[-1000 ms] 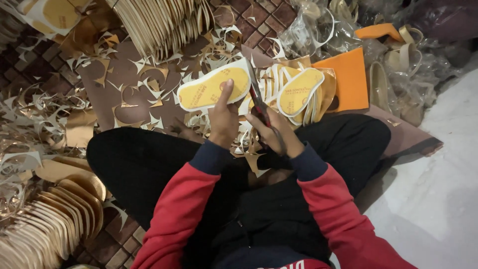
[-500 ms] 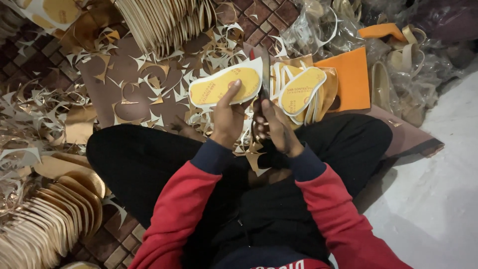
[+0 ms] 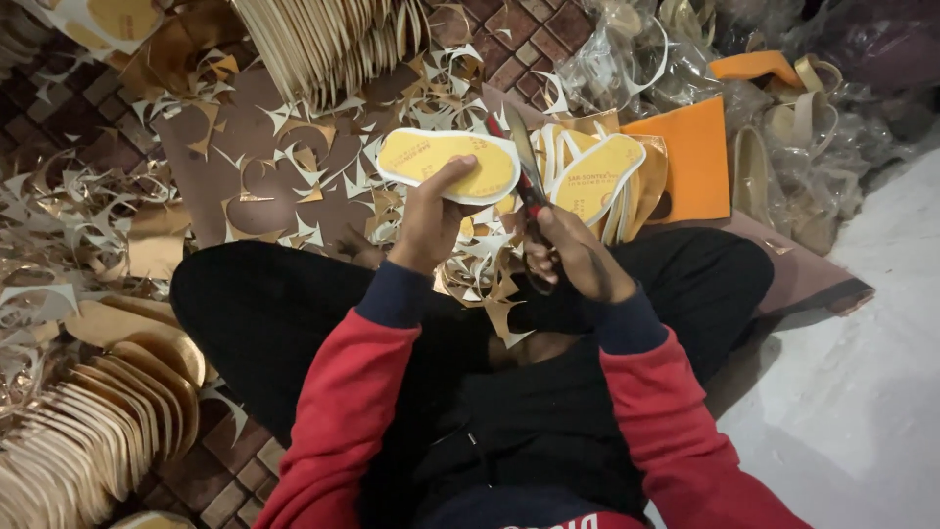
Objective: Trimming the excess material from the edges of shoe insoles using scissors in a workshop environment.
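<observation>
The person sits cross-legged on the floor, red sleeves reaching forward over black trousers. The left hand is closed on a yellow insole with a white edge, thumb on top and fingers under it, holding it flat just above the middle of the frame. The right hand is wrapped around the handles of a pair of scissors; the blades point up the frame, slightly parted, and lie right against the right-hand end of the insole.

Just to the right of the scissors stands a small stack of yellow insoles, leaning against each other on edge. Behind that stack, right of centre, lies an orange sheet, and beyond it, in the upper right, a heap of clear plastic bags with pale straps and shoe parts among them.

A brown mat covers the floor in front of the knees, and it is littered with curled gold and white trimmings, which also pile up between the two hands and over the lap. At the top of the frame, a long row of gold insoles stands packed on edge. In the lower left, another fan of gold insoles overlaps in a curve beside the person's left knee. The far left edge is thick with more gold scraps. Brick-patterned flooring shows at the top and lower left; the lower right is a pale, plain surface.
</observation>
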